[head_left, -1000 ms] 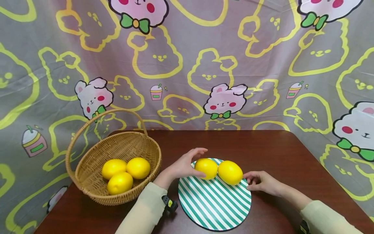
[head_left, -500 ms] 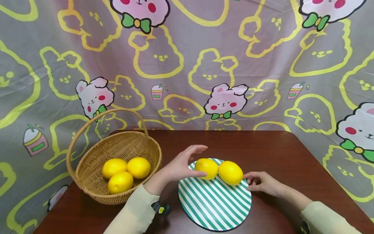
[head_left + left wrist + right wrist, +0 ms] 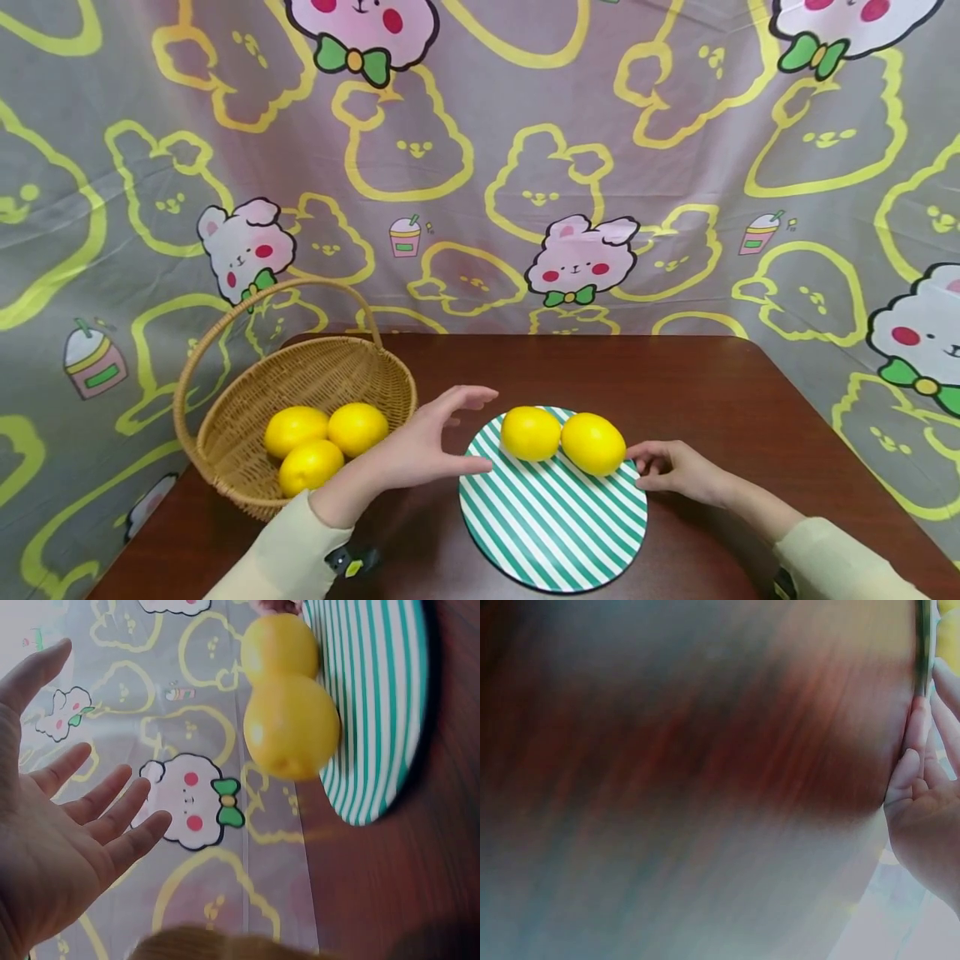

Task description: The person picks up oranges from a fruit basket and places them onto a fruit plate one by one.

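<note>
Two yellow lemons, a left one (image 3: 530, 433) and a right one (image 3: 593, 444), lie side by side on the far part of a round board (image 3: 551, 525) with green and white stripes. My left hand (image 3: 420, 446) is just left of the board, its fingers spread and holding nothing; the left wrist view shows the bare palm (image 3: 56, 855) apart from the lemons. At the board's right edge my right hand (image 3: 678, 472) grips the rim, thumb and fingers bent around it. In the right wrist view that hand (image 3: 926, 802) shows beside the board's thin edge.
A wicker basket (image 3: 300, 358) with a tall handle stands on the left, holding three lemons (image 3: 311, 467); my left forearm overlaps its front right side. The brown wooden table (image 3: 600, 367) ends at a patterned cloth backdrop (image 3: 465, 225).
My left hand has drawn away from the left lemon, moving left toward the basket. The lemons and board stay in place, and the right hand keeps its position at the rim.
</note>
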A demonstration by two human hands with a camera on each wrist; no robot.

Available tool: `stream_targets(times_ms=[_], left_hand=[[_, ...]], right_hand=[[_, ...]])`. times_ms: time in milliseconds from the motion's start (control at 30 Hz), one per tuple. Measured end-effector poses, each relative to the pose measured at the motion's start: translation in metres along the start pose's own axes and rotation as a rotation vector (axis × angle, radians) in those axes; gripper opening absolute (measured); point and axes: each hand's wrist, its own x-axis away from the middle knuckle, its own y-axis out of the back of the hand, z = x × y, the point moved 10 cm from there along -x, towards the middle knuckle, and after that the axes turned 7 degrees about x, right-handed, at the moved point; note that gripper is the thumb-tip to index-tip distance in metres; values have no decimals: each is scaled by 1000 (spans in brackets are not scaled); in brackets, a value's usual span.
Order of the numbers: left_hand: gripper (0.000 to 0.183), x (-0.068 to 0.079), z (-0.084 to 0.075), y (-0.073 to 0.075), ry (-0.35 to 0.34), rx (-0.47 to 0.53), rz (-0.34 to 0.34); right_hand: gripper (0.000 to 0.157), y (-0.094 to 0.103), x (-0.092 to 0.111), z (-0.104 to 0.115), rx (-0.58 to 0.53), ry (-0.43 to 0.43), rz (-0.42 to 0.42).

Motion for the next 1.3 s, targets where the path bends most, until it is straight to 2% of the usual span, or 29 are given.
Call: stream_targets(times_ms=[233, 400, 600, 800, 967, 1300], left_hand=[[73, 18, 1, 26, 11, -10, -56], [72, 28, 4, 47, 37, -70, -95], [71, 40, 6, 71, 23, -124, -147], [69, 52, 16, 91, 49, -151, -189], [67, 63, 25, 105, 71, -165, -219], [56, 75, 46, 123, 37, -166, -244]], right_hand=[[45, 0, 0, -1, 9, 4, -9], [45, 0, 1, -1, 0, -9, -9], [46, 2, 1, 0, -8, -7, -12], [46, 0, 0, -1, -13, -10, -9], [46, 0, 0, -2, -6, -11, -8], [43, -1, 1, 2, -22, 11, -7]])
